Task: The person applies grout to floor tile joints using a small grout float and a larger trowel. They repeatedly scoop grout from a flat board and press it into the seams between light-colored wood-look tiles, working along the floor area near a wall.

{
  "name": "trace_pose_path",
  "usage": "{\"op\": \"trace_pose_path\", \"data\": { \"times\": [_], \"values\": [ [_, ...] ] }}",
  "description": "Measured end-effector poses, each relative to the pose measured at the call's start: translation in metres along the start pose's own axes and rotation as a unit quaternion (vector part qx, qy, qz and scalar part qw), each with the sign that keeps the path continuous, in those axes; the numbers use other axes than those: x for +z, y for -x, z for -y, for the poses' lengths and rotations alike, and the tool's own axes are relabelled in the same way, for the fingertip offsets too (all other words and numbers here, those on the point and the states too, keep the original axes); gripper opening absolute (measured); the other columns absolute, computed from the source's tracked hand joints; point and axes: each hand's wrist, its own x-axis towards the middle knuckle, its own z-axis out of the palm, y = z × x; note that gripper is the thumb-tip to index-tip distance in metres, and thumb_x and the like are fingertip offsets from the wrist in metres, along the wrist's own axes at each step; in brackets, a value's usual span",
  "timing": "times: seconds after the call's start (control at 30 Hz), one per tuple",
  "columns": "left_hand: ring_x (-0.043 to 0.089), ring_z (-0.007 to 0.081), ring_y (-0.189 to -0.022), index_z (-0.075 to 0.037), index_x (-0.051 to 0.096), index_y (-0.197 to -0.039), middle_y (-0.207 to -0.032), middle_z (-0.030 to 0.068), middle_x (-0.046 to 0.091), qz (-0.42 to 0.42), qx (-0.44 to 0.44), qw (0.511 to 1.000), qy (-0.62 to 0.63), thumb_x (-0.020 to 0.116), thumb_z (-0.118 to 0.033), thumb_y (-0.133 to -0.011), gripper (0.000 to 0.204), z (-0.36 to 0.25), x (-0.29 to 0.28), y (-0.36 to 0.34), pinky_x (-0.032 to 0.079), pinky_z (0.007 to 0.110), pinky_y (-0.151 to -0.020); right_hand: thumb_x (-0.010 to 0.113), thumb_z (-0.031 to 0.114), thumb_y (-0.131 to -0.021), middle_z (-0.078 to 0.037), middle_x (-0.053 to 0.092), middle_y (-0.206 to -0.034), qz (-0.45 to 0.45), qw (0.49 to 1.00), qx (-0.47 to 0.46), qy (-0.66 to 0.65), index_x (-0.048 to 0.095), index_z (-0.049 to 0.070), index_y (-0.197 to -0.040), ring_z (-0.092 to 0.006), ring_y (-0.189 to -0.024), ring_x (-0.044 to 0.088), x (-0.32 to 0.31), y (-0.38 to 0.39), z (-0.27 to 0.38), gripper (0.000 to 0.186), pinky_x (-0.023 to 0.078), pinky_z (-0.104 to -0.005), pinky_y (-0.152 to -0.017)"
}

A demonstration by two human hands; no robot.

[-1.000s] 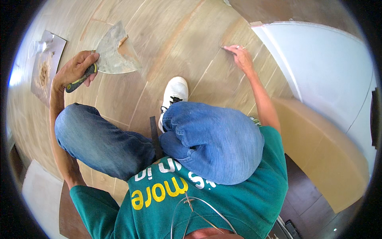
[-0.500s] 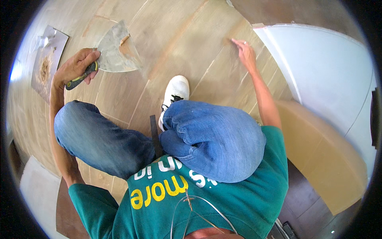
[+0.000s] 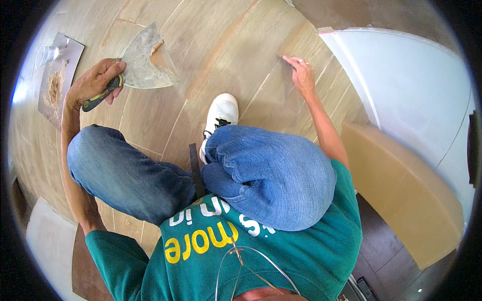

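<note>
My left hand (image 3: 98,84) is wrapped around the black and yellow handle of a putty knife (image 3: 140,62), held above the wood-look floor (image 3: 150,115). Its wide, smeared blade points right and carries a dab of brown filler (image 3: 158,55). Out to the far right, my right hand (image 3: 303,78) reaches down to the floor with the index finger stretched along a plank joint. The other fingers bend loosely, and I see nothing held in them. Brown filler streaks (image 3: 221,47) mark a joint between the two hands.
At the left lies a board (image 3: 63,75) with brown filler and a clear cup (image 3: 46,55) on it. A pale panel (image 3: 401,75) and a tan box-like piece (image 3: 401,185) stand on the right. My white shoe (image 3: 222,110) is planted in the middle.
My right hand has shifted a little toward me and left, its fingertip leaving the brown smear farther up. The left hand and putty knife have barely moved.
</note>
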Motion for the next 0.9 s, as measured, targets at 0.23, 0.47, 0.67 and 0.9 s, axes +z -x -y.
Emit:
{"op": "trace_pose_path", "data": {
  "times": [0.23,0.47,0.67,0.9],
  "values": [
    [0.060,0.0115,-0.048,-0.004,0.061,-0.088,-0.062,0.0032,0.061,0.004,0.025,1.000,0.012,0.047,-0.046,-0.109,0.049,0.003,0.002,-0.006,0.051,0.026,-0.046,0.059,-0.004,-0.084,-0.005,0.069,-0.123,-0.037,0.994,-0.037,0.093,0.068,0.028,-0.134,-0.0290,-0.115,0.063,0.010,0.012,-0.010,0.060,0.049,-0.0422,-0.101],
    [0.059,0.0119,-0.046,-0.004,0.060,-0.087,-0.061,0.0031,0.060,0.015,0.021,1.000,0.015,0.047,-0.045,-0.109,0.048,0.002,-0.002,0.001,0.051,0.026,-0.045,0.056,-0.001,-0.086,-0.010,0.069,-0.123,-0.035,0.999,0.036,-0.016,0.069,0.024,-0.133,-0.0336,-0.114,0.064,-0.007,-0.034,-0.042,0.055,0.051,-0.0422,-0.099],
    [0.059,0.0119,-0.047,-0.004,0.060,-0.088,-0.061,0.0033,0.061,-0.008,0.023,1.000,0.014,0.048,-0.045,-0.108,0.048,-0.001,0.004,-0.004,0.051,0.026,-0.045,0.057,0.004,-0.092,-0.011,0.069,-0.123,0.004,0.996,0.059,0.069,0.070,0.023,-0.132,-0.0330,-0.114,0.063,0.018,-0.005,0.001,0.046,0.051,-0.0434,-0.097],
    [0.059,0.0138,-0.050,-0.002,0.061,-0.090,-0.063,0.0044,0.060,0.029,0.051,0.998,0.018,0.046,-0.044,-0.109,0.049,-0.003,0.000,0.012,0.050,0.029,-0.049,0.062,-0.001,-0.090,-0.009,0.070,-0.118,0.014,0.956,0.017,-0.294,0.074,0.017,-0.124,-0.0311,-0.106,0.066,-0.032,-0.011,0.120,0.041,0.051,-0.0386,-0.096]
  ]
}}
